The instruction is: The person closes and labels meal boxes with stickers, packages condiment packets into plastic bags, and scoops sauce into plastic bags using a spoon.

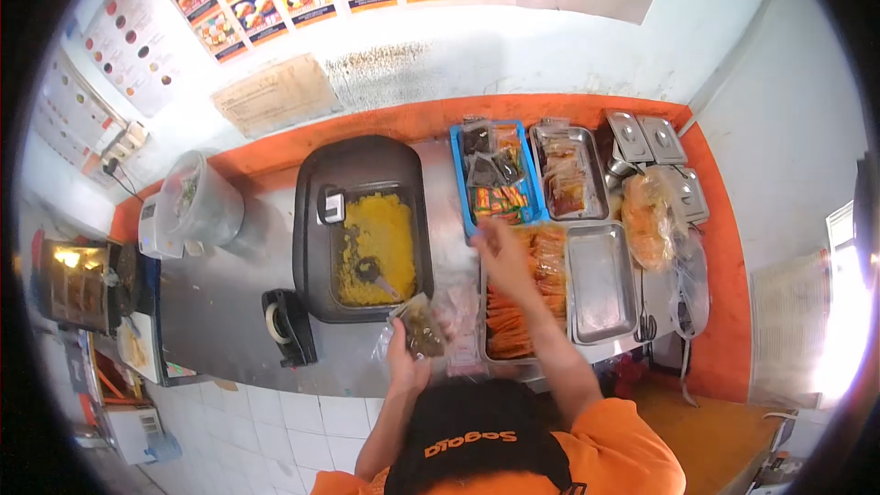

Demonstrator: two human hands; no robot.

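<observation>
My left hand (406,362) is closed on a small clear plastic packet (424,335) with dark greenish-brown contents, held over the table's front edge. My right hand (500,246) reaches over the near edge of a blue basket (456,165); its fingers look apart with nothing visible in them. In that basket lie packets with dark contents and several red and green sachets (498,200). Below my right hand and forearm, a metal tray holds rows of orange packets (510,321), partly hidden by the arm.
A black pan (307,220) with yellow food (383,234) and a dark scoop (369,269) stands at centre left. Nearby are a tape dispenser (288,325) and a clear tub (197,206). At right sit a bare metal tray (600,280), a packet tray (594,147) and lidded containers (658,137).
</observation>
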